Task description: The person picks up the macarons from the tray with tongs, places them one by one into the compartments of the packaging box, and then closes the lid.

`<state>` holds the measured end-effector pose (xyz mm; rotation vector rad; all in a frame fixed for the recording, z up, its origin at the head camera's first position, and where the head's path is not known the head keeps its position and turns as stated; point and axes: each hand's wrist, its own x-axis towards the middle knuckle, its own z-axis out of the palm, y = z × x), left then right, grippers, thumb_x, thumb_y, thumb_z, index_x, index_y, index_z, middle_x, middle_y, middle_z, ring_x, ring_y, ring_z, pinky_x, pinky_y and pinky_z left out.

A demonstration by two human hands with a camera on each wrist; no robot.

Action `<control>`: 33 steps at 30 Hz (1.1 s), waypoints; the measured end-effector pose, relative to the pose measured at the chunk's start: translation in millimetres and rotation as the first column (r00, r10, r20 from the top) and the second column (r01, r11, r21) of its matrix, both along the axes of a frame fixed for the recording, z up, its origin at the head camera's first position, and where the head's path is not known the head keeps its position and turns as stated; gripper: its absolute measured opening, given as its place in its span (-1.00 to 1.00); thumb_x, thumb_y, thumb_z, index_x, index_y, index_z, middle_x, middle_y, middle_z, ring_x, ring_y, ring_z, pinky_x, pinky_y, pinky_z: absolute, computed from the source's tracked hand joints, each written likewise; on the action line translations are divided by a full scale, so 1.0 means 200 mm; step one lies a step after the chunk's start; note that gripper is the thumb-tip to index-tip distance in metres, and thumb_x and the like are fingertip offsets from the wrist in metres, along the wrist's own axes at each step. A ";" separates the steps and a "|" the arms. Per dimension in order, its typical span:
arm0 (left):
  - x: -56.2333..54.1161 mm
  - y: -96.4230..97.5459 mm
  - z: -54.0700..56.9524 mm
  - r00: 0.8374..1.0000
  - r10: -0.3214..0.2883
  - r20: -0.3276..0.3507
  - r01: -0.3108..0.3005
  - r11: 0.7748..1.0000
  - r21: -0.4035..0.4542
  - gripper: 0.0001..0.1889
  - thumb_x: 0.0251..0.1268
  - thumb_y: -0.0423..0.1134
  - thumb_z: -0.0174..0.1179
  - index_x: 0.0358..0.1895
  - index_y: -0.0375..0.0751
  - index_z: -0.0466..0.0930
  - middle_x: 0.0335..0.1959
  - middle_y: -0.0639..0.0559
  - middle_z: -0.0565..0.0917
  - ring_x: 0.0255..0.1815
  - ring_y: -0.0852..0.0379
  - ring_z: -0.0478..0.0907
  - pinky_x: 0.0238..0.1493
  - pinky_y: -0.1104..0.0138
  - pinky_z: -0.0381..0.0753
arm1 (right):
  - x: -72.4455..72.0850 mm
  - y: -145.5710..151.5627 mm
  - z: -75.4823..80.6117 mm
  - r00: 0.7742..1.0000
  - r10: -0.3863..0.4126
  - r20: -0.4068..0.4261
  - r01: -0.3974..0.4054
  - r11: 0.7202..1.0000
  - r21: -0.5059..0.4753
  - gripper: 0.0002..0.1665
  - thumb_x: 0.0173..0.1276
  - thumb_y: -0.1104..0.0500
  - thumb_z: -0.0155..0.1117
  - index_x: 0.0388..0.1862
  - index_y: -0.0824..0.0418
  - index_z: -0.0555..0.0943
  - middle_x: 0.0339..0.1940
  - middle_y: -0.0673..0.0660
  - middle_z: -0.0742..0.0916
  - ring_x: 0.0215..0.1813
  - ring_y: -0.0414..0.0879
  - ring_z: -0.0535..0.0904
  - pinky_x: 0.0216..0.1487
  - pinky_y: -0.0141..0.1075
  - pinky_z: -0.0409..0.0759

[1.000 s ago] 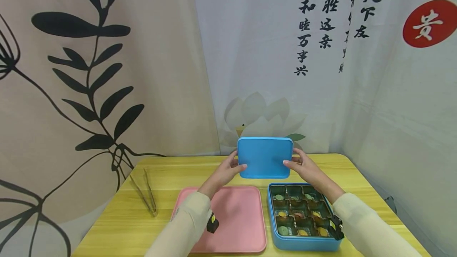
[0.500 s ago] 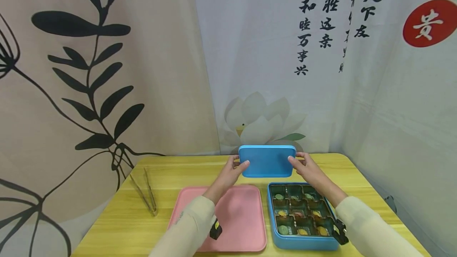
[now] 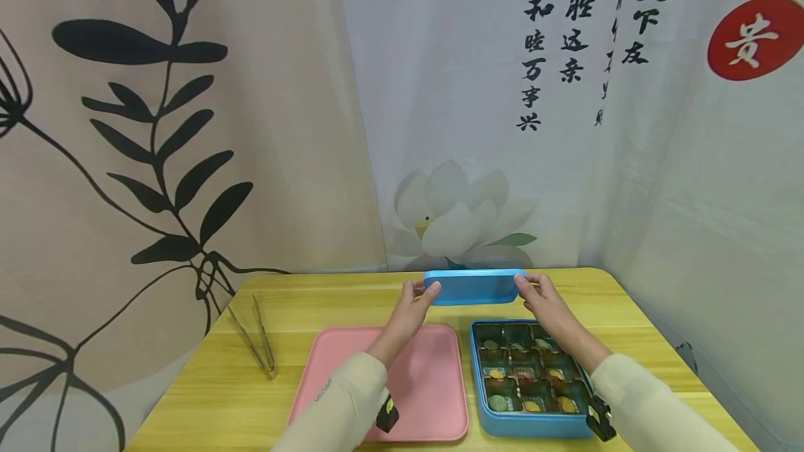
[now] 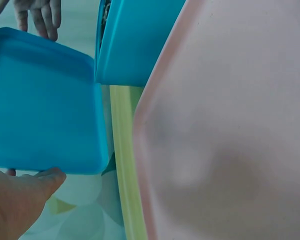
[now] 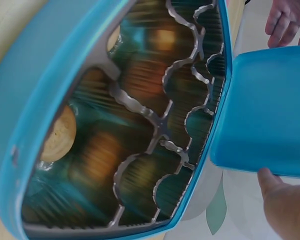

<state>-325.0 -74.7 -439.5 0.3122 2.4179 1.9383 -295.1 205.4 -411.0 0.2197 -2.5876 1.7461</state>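
Note:
A blue rectangular lid [image 3: 474, 289] is held up above the back of the table by both hands. The left hand [image 3: 411, 312] grips its left edge with the thumb on the near face, and the right hand [image 3: 548, 305] pinches the right edge likewise. In the head view the lid is tilted to a narrow strip. Below the right forearm stands a blue box [image 3: 534, 426] with a brown divided insert. Small round pastries, green, yellow and reddish, lie in its compartments; the right wrist view shows a pale round one [image 5: 61, 135] close up.
Under the left forearm lies a pink tray [image 3: 433, 396], just left of the box. Metal tongs [image 3: 257, 344] rest on the yellow wooden table [image 3: 207, 382] further left. A printed cloth [image 3: 301, 124] hangs behind the table, with another at the right side.
The lid has tipped from nearly facing the camera toward flat, and its top edge has come down. Both hands turned with it and shifted slightly right. Box, tray and tongs stayed put.

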 end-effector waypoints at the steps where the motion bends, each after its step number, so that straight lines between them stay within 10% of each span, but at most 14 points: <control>1: 0.00 0.00 0.00 1.000 0.005 0.000 -0.005 1.000 -0.003 -0.24 0.40 0.31 0.04 0.31 -0.31 0.23 0.29 -0.30 0.37 0.31 -0.26 0.35 0.26 -0.13 0.33 | 0.00 0.00 0.00 1.000 -0.003 -0.004 0.003 1.000 0.001 -0.10 0.57 -0.31 -0.17 0.43 0.43 0.02 0.40 0.46 0.25 0.45 0.37 0.18 0.41 0.16 0.15; 13: 0.02 0.00 -0.01 1.000 0.031 0.005 -0.031 1.000 -0.005 -0.30 0.37 0.36 0.03 0.15 -0.25 0.28 0.28 -0.26 0.37 0.30 -0.21 0.35 0.22 -0.11 0.34 | 0.01 0.00 -0.02 0.999 -0.052 -0.004 0.052 0.998 0.046 -0.09 0.53 -0.34 -0.10 0.39 0.42 0.10 0.32 0.42 0.34 0.36 0.31 0.29 0.34 0.22 0.24; 33: 0.03 -0.01 0.01 0.996 -0.084 -0.036 0.086 0.996 0.037 -0.16 0.44 0.23 0.05 0.51 -0.35 0.13 0.49 -0.28 0.22 0.50 -0.19 0.14 0.43 0.00 0.16 | 0.05 0.06 0.00 1.000 -0.014 0.025 0.011 0.994 0.106 -0.03 0.53 -0.33 -0.09 0.58 0.34 0.06 0.53 0.43 0.20 0.51 0.36 0.08 0.39 0.23 0.13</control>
